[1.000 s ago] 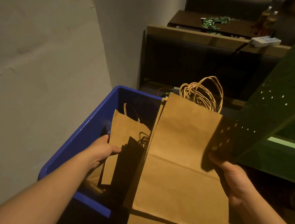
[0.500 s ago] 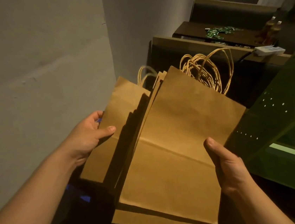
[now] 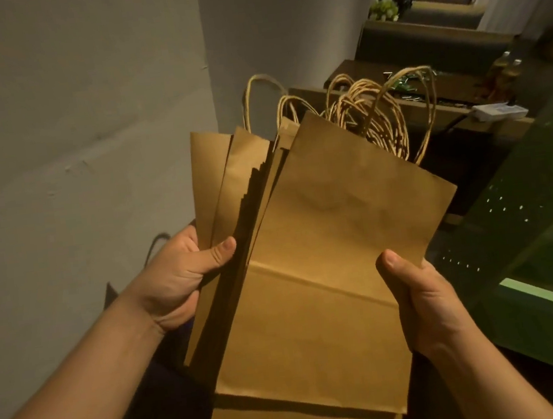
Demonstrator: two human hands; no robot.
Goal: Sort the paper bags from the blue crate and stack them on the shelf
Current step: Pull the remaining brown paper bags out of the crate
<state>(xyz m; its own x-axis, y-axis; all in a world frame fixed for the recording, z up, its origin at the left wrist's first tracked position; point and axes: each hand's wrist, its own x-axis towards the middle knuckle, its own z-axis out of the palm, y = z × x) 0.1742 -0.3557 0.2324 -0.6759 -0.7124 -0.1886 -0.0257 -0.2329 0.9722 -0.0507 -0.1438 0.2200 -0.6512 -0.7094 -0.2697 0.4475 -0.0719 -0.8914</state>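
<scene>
Several flat brown paper bags [image 3: 323, 273] with twisted paper handles [image 3: 371, 119] fill the middle of the head view, fanned out and held up in front of me. My left hand [image 3: 182, 275] grips the left-hand bags, thumb on top. My right hand [image 3: 419, 293] holds the right edge of the large front bag, thumb on its face. The blue crate is hidden below the bags and my arms. The dark green perforated metal shelf [image 3: 524, 215] stands at the right, close to my right hand.
A grey wall [image 3: 69, 129] runs along the left. Behind the bags stand dark wooden booth benches and a table [image 3: 427, 95] with small green items, bottles [image 3: 504, 76] and a white box [image 3: 498, 111]. Plants [image 3: 389, 0] sit far back.
My left hand lifted bags out of the blue crate and brought them up against the stack in my right hand. The whole stack rose, and the crate dropped out of sight.
</scene>
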